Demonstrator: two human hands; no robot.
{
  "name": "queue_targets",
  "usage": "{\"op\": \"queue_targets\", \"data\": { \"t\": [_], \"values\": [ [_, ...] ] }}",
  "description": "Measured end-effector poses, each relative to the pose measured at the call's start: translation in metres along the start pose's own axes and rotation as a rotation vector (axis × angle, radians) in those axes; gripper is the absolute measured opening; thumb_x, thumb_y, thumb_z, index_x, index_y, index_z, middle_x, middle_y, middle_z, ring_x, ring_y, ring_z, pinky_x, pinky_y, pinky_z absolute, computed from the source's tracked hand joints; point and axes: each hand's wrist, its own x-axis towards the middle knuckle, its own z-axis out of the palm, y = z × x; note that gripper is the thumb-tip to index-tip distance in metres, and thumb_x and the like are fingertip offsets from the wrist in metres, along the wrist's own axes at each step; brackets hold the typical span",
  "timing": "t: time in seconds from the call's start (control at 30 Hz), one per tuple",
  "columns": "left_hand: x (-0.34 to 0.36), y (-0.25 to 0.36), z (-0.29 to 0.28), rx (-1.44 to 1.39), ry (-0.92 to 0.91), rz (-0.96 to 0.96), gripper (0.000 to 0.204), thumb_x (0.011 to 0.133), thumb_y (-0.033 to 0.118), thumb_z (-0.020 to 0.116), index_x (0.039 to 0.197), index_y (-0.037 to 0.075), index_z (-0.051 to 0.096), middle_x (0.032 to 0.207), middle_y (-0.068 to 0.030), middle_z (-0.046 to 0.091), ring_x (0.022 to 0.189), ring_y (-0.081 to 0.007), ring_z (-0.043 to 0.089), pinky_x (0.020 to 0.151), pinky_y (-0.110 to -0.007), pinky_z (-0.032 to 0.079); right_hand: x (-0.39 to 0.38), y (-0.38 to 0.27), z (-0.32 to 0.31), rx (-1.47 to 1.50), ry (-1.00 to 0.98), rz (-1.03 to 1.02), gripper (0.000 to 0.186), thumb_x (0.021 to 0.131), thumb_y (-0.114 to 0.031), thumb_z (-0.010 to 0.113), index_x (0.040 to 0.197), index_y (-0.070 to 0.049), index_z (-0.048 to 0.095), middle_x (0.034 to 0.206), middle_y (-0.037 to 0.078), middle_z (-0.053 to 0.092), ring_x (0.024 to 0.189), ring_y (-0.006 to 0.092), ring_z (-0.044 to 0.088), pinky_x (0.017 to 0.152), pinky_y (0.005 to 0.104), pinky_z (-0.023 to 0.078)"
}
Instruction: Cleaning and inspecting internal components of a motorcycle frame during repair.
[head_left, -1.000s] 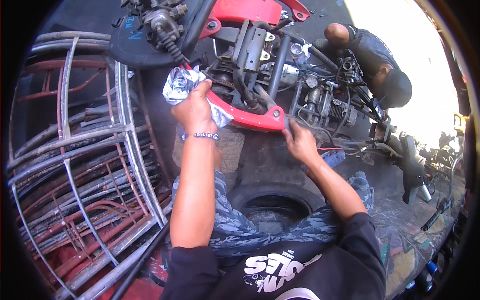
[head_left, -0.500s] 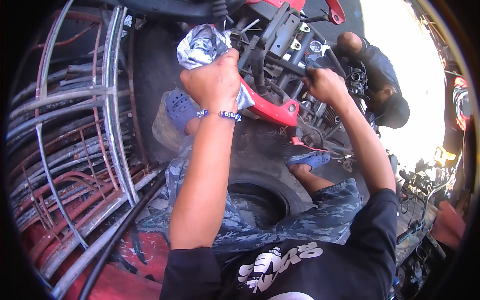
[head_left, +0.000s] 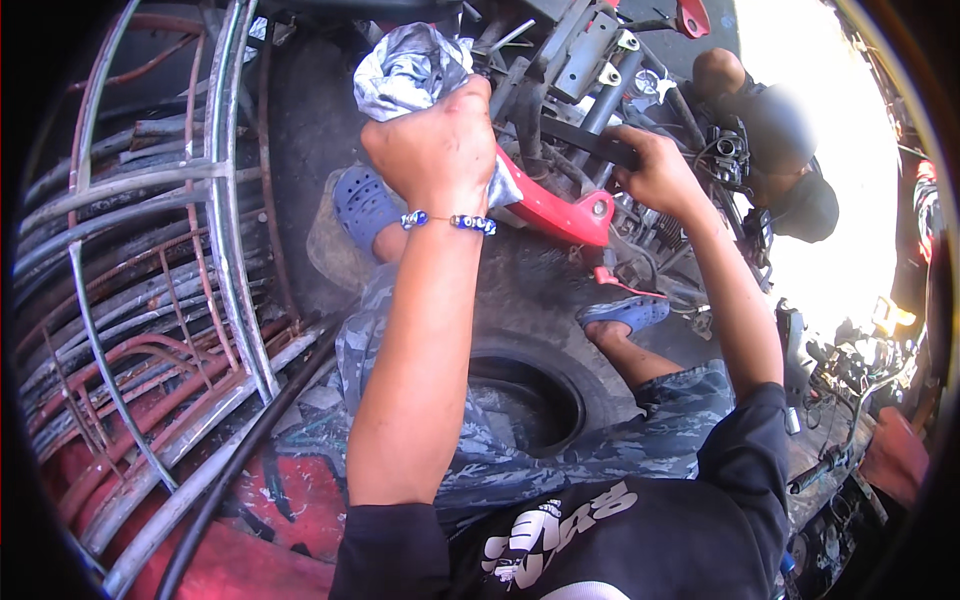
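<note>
My left hand (head_left: 435,150), wearing a beaded bracelet, is closed on a crumpled grey-white cloth (head_left: 410,70) at a red curved part (head_left: 565,210) of a vehicle frame. The cloth shows above my fist and along the red part below it. My right hand (head_left: 655,172), to the right and just above the red part's bolted end, is closed round the end of a flat black bar (head_left: 575,138) lying across the grey tubes and brackets (head_left: 600,80). What the bar's far end touches is hidden behind my left hand.
A co-worker (head_left: 800,210) bends at the engine (head_left: 730,155) on the right, beside bright ground. Welded metal racks over stacked tubes (head_left: 175,170) fill the left side. A tyre (head_left: 560,370) lies between my legs. A black pipe (head_left: 240,455) runs along the lower left.
My right hand has left the red part's end and moved up onto the black bar. My left hand has shifted up and right with the cloth. The view has shifted too.
</note>
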Motion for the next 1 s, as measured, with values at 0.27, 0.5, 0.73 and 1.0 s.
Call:
{"op": "queue_targets", "data": {
  "t": [0.27,0.5,0.73,1.0],
  "values": [
    [-0.001,0.003,0.000,0.050,0.024,-0.021,0.029,0.062,0.013,0.072,0.056,-0.008,0.053,0.055,-0.0082,0.059,0.052,-0.0143,0.054,0.054,-0.034,0.046,0.005,0.015,0.059,0.266,0.124,0.266,0.031,0.082,-0.024,0.063,0.108,-0.008,0.067,0.101,0.020,0.065,0.095,0.0306,0.065,0.086,0.0362,0.048],
    [0.006,-0.006,-0.007,0.048,0.047,0.112,0.029,0.062,0.016,0.072,0.057,-0.008,0.055,0.057,-0.0146,0.062,0.054,-0.0169,0.059,0.057,-0.036,0.048,0.012,0.008,0.053,0.241,-0.002,0.220,0.029,0.082,-0.021,0.062,0.106,-0.006,0.068,0.094,0.019,0.068,0.086,0.0269,0.067,0.083,0.0341,0.049],
    [-0.004,0.018,0.004,-0.018,-0.010,-0.198,0.023,0.059,0.002,0.077,0.073,-0.011,0.065,0.076,-0.0097,0.064,0.063,-0.0164,0.059,0.061,-0.031,0.049,0.022,0.020,0.066,0.062,0.087,0.255,0.031,0.079,-0.026,0.064,0.105,-0.009,0.068,0.094,0.019,0.067,0.088,0.0293,0.067,0.082,0.0357,0.050],
    [-0.011,0.043,0.001,0.016,-0.065,-0.109,0.027,0.068,0.002,0.066,0.094,-0.005,0.065,0.087,-0.0073,0.065,0.079,-0.0154,0.060,0.070,-0.031,0.046,-0.026,-0.002,0.047,0.189,0.139,0.268,0.031,0.084,-0.018,0.063,0.112,-0.003,0.064,0.095,0.020,0.068,0.085,0.0123,0.065,0.078,0.0295,0.049]
  ]
}}
